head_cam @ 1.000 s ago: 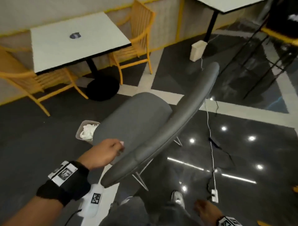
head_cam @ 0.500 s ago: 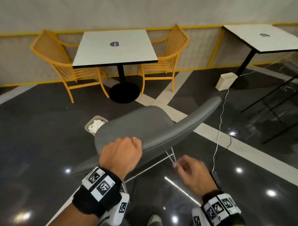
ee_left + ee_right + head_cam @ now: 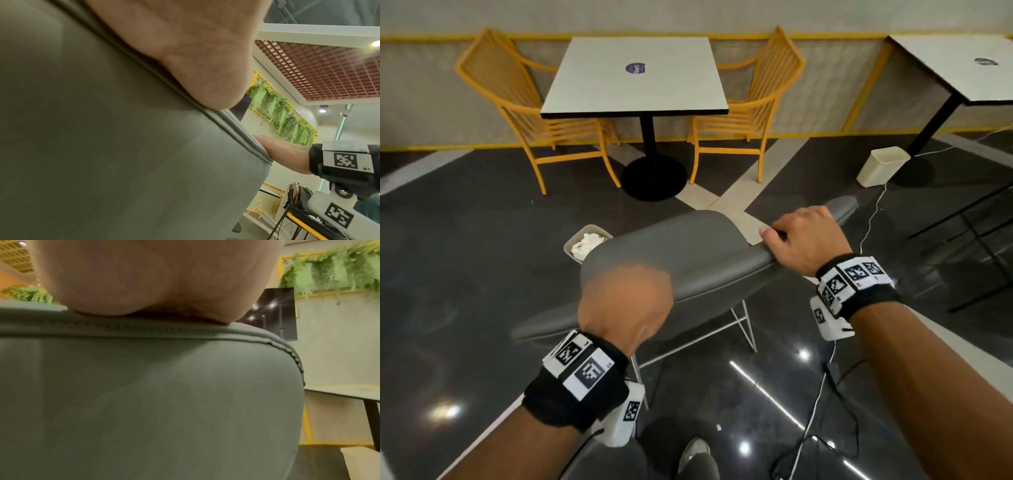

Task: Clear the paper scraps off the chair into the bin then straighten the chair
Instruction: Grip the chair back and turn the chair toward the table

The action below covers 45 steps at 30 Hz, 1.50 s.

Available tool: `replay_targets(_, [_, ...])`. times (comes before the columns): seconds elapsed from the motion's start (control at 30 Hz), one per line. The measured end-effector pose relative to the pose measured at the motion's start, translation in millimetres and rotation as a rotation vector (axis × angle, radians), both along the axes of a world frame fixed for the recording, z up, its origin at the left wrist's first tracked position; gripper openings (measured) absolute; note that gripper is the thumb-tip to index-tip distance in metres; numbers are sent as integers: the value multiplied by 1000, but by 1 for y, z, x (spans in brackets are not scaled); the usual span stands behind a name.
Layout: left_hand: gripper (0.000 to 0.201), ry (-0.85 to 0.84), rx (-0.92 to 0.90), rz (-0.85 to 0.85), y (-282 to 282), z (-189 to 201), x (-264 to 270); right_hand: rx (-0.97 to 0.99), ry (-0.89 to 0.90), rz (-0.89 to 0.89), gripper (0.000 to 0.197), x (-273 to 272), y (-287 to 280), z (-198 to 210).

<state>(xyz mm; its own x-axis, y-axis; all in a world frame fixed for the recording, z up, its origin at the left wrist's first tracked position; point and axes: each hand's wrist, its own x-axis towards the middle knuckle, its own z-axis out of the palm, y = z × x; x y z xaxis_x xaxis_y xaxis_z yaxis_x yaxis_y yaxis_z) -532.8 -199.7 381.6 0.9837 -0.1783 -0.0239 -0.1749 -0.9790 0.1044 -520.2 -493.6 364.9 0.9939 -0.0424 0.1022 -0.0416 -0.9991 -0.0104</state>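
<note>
A grey padded chair (image 3: 688, 246) on thin white legs stands in front of me, its backrest nearest. My left hand (image 3: 625, 301), blurred, grips the top edge of the backrest at the left. My right hand (image 3: 804, 240) grips the same edge further right, thumb over the front. Both wrist views show the grey backrest (image 3: 102, 146) (image 3: 144, 394) close up under a palm. Beyond the seat a small beige bin (image 3: 587, 244) on the floor holds white crumpled paper scraps (image 3: 585, 245). No scraps show on the seat.
A white square table (image 3: 635, 75) with two yellow chairs (image 3: 517, 113) (image 3: 753, 113) stands by the far wall. Another table (image 3: 962, 65) and a second beige bin (image 3: 881, 166) are at the right. White and black cables (image 3: 825, 394) trail over the glossy dark floor. My shoe (image 3: 697, 452) is below.
My right hand rose from low at my side and took hold of the backrest's top edge. My left hand kept its hold, and the chair turned to face the far table.
</note>
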Motion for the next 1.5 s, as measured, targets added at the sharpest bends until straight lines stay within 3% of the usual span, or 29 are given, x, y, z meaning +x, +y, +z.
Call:
replay_targets(0.2, [49, -49, 13, -32, 10, -5, 1, -22, -91, -99, 55, -4, 16, -11])
replay_targets(0.4, [45, -62, 7, -107, 35, -7, 16, -95, -68, -154, 56, -8, 40, -13])
replay_targets(0.7, [36, -130, -24, -129, 140, -15, 83, -96, -100, -276, 58, -17, 153, -15])
replay_targets(0.83, [36, -167, -10, -130, 183, -19, 110, -91, -78, -189, 55, -18, 190, -15])
replay_targets(1.0, [36, -156, 38, -133, 199, -23, 109, -40, -131, -133, 51, -17, 191, -5])
replay_targets(1.2, [35, -184, 34, -185, 199, -24, 99, -44, -46, -170, 52, -15, 192, -3])
replay_targets(1.5, [32, -161, 41, -65, 190, -23, 95, -44, -30, -145, 49, -7, 182, -3])
